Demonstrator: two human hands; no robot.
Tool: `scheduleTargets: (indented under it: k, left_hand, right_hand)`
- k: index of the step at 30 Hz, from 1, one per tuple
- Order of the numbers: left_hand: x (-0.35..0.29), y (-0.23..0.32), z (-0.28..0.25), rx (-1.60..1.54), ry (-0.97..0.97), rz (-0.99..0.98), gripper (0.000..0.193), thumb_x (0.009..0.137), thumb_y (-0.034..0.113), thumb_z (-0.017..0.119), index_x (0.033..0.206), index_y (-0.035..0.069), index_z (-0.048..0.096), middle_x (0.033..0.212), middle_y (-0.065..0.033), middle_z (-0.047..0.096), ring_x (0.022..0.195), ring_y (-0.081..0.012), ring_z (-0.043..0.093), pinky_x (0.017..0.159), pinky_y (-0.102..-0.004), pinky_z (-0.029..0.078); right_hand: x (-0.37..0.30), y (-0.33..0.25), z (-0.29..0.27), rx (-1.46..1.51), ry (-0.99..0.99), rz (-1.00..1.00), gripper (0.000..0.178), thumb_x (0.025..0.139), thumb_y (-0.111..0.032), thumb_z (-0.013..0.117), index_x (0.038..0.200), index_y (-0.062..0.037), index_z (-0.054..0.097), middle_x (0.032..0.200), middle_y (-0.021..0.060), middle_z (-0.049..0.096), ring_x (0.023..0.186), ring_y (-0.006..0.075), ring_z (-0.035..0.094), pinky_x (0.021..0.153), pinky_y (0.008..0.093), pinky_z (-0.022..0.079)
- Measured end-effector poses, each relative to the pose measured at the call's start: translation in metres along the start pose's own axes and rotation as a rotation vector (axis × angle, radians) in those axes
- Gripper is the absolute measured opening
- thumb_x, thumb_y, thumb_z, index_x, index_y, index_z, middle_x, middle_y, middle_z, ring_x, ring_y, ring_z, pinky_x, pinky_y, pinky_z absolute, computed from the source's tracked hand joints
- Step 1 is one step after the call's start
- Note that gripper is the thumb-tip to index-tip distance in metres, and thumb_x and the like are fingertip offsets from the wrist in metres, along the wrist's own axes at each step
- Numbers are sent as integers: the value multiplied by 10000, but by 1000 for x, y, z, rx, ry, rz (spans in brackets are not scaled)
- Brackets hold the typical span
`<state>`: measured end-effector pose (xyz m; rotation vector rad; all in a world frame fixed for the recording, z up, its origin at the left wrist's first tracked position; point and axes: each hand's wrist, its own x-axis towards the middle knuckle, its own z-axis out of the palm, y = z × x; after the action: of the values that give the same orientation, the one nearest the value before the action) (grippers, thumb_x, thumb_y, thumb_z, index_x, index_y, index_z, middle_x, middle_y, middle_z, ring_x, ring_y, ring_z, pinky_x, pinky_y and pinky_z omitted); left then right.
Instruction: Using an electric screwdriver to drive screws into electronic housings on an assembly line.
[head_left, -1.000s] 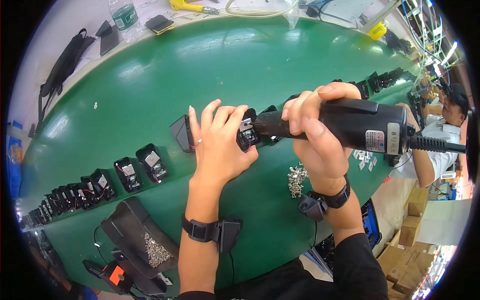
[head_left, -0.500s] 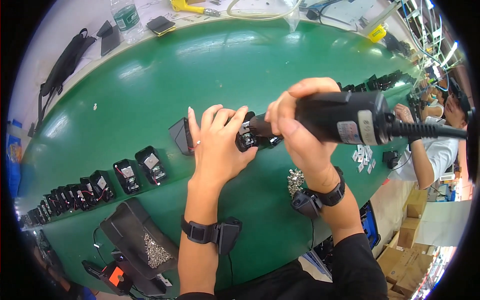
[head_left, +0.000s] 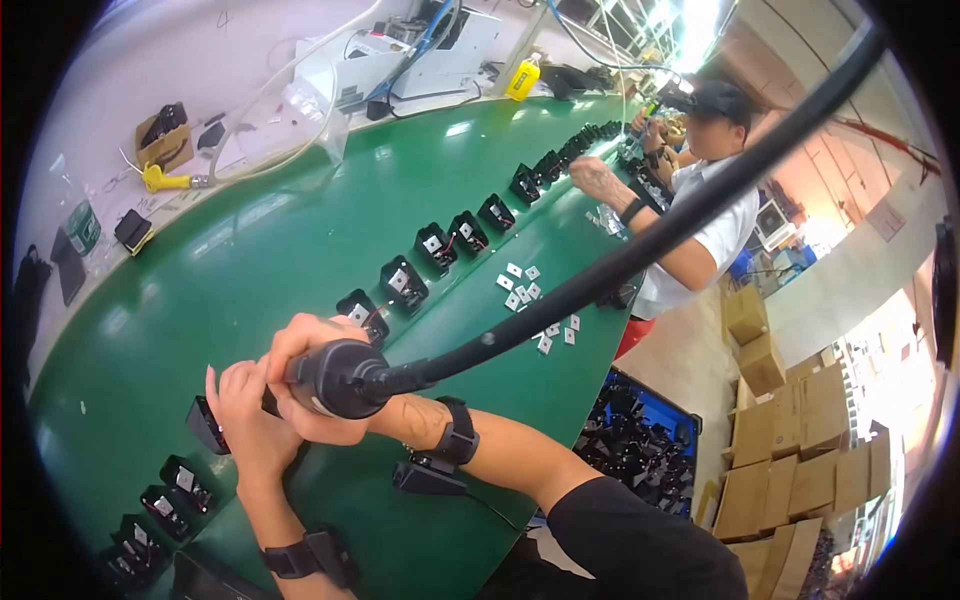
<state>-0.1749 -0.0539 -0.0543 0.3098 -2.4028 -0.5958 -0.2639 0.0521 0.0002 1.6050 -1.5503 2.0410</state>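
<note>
My right hand [head_left: 318, 415] is wrapped around a thick black corded power screwdriver [head_left: 345, 378], its cable rising to the upper right. Against it, on the green table, my left hand [head_left: 248, 415] has its fingers bent around a black plastic housing; the earlier view shows that housing under the driver's tip, but now my right hand and the tool hide it. Beside my left fingers stands another black housing [head_left: 205, 425]. More housings with silver plates [head_left: 404, 284] and thin red wires line the table to the far right, and others [head_left: 186, 485] lie at the near left.
Loose silver plates [head_left: 520, 290] lie right of the housings. A co-worker in a white shirt [head_left: 725, 190] stands at the table's far right. A blue crate [head_left: 690, 425] of black parts sits beyond the right edge, near cardboard boxes [head_left: 765, 445]. The tool cable [head_left: 620, 260] crosses the view.
The view has swung to the right, bringing the co-worker, crate and boxes more fully in. Both hands now appear lower left, still together, with the driver seen from its cable end.
</note>
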Motion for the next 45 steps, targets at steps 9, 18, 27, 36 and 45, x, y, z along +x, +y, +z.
scheduleTargets:
  k: [9, 18, 27, 36, 45]
  left_hand:
    - [-12, -5, -5, 67, -32, -6, 433, 660, 196, 703, 1079, 104, 649, 977, -107, 619, 1036, -293, 554, 1056, -533, 267]
    - [-7, -13, -11, 37, -92, -43, 558, 614, 293, 787, 1119, 106, 638, 975, -49, 616, 1033, -252, 546, 1057, -541, 261]
    - [-16, 0, -17, 76, -143, -69, 675, 587, 371, 811, 1176, 130, 585, 1076, -86, 587, 1117, -273, 508, 1086, -571, 202]
    - [-42, 28, -31, 332, 29, -87, 764, 693, 404, 730, 1337, 87, 467, 1355, -145, 467, 1342, -327, 325, 1093, -608, 136]
    - [-101, 106, 4, 119, -275, 197, 620, 759, 351, 689, 1292, 102, 492, 1345, -186, 449, 1245, -392, 419, 1007, -599, 296]
  right_hand:
    - [-10, -2, 8, 210, -16, 103, 258, 732, 37, 658, 948, -19, 529, 776, 33, 577, 691, 84, 572, 598, 229, 474]
    - [-2, 12, 8, 165, -206, 64, 333, 728, 103, 571, 977, -17, 385, 784, 93, 553, 713, 119, 553, 658, 254, 459]
    - [-15, 8, 2, 335, -56, 83, 298, 762, 118, 552, 954, -63, 413, 842, 58, 532, 710, 104, 516, 678, 251, 438]
    - [-43, -65, -40, 386, 90, 131, 358, 734, 48, 606, 1047, -39, 456, 830, 27, 512, 725, 94, 525, 654, 237, 457]
    - [-88, -40, -131, 14, 478, 287, 381, 764, 63, 618, 1125, -22, 527, 795, -17, 525, 687, 58, 495, 633, 202, 398]
